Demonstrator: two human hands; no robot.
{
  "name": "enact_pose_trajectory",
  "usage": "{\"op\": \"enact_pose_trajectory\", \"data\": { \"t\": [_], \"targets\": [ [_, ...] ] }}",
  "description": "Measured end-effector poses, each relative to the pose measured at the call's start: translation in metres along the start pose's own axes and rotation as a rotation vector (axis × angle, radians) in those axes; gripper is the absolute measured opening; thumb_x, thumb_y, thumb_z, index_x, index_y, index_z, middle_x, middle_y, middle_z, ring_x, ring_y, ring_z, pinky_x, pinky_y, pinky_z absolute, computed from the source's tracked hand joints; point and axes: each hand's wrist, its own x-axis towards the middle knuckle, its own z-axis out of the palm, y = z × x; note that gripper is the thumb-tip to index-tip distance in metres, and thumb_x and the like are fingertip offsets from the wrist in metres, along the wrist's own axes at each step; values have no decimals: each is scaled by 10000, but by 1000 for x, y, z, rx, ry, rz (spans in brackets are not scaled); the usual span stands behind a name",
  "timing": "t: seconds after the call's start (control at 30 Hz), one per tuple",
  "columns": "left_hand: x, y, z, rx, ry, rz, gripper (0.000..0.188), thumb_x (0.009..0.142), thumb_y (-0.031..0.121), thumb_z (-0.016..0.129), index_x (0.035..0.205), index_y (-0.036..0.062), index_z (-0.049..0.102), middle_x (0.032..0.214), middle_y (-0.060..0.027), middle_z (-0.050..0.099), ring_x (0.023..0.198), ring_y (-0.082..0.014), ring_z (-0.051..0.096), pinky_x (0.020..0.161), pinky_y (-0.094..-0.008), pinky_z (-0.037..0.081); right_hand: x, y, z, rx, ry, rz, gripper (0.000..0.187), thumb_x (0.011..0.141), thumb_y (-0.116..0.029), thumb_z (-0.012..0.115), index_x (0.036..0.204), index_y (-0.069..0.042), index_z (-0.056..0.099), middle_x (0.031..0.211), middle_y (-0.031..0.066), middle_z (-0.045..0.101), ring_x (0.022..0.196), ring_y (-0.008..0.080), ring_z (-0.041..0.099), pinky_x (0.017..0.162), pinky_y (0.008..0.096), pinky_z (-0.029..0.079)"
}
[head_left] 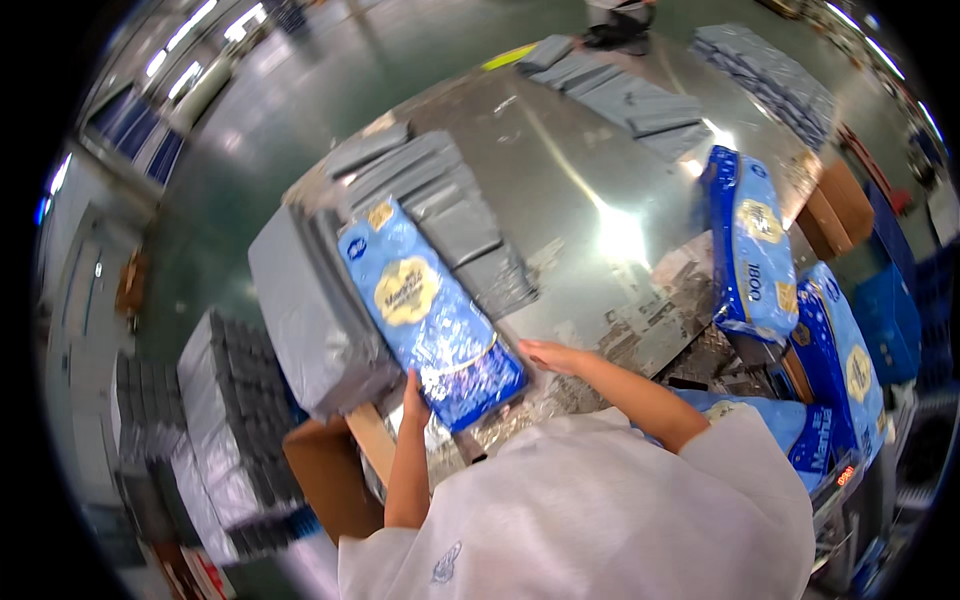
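Note:
A long blue plastic-wrapped pack (pixel 445 325), light blue above and darker blue at its near end, slants across the near left of the metal table. My left hand (pixel 415 402) is closed on its near left edge, with most of the fingers hidden. Just off the pack's right side, my right hand (pixel 553 356) is open, fingers stretched toward it and holding nothing. Left of the pack stands a bulky grey plastic-wrapped bundle (pixel 305 300). Flat grey bags (pixel 450 215) lie beyond and beside the pack.
More blue packs (pixel 755 245) stand at the right, one leaning (pixel 845 365) near a lit display (pixel 846 475). Other grey bags (pixel 625 95) lie across the metal table (pixel 560 190). Cardboard boxes (pixel 335 480) flank its edges, and wrapped bundles (pixel 235 430) are stacked at left. A person (pixel 618 20) is at the far side.

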Motion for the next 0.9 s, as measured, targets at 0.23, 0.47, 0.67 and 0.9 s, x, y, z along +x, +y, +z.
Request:
{"op": "enact_pose_trajectory", "data": {
  "t": [0.23, 0.47, 0.67, 0.9],
  "targets": [
    [-87, -74, -17, 1425, 148, 322, 316, 801, 127, 518, 1107, 56, 484, 1013, -62, 548, 936, -195, 522, 800, -331, 432, -2, 100, 4, -270, 164, -203, 436, 808, -210, 601, 1182, -26, 473, 1177, 104, 510, 1053, 140, 481, 851, 285, 400],
    [-98, -107, 62, 704, 365, 345, 270, 807, 227, 630, 959, 13, 566, 772, 8, 569, 732, -72, 500, 656, -216, 395, -5, 60, 25, -795, 441, -379, 339, 694, -311, 686, 734, 9, 585, 638, 126, 600, 571, 258, 570, 548, 359, 438],
    [-133, -126, 59, 897, 226, 184, 204, 829, 155, 590, 973, 12, 572, 826, 17, 585, 727, -69, 504, 668, -235, 415, -52, 74, 25, -872, 322, -306, 301, 705, -340, 671, 755, -46, 628, 668, 128, 608, 592, 231, 579, 546, 342, 435],
    [-178, -103, 18, 1333, -452, -145, 202, 830, 146, 580, 996, 36, 614, 973, -53, 627, 877, -129, 575, 781, -281, 453, -119, 171, -22, -822, -405, 139, 220, 719, -210, 602, 821, -21, 653, 744, 119, 652, 644, 168, 583, 623, 340, 451]
  ]
}}
